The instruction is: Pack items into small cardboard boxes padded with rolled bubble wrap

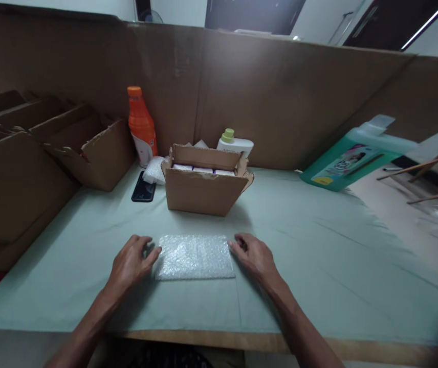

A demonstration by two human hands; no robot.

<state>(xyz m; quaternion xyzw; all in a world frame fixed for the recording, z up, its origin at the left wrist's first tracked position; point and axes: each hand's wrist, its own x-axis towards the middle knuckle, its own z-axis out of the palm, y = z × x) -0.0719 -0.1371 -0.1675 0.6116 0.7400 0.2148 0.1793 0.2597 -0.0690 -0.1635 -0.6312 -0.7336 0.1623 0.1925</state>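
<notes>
A flat rectangular sheet of bubble wrap lies on the green cloth in front of me. My left hand is at its left edge, with the thumb tip at the wrap and the thumb and fingers apart. At the right edge is my right hand, its thumb at the upper right corner and its fingers loosely curled, with a gap between them and the thumb. Neither hand grips the wrap. Just beyond it stands an open cardboard box holding several white packages.
Larger cardboard boxes stand at the left. Behind the small box are an orange bottle, crumpled bubble wrap, a black phone and a white bottle. A green liquid jug leans at the right, before a cardboard wall.
</notes>
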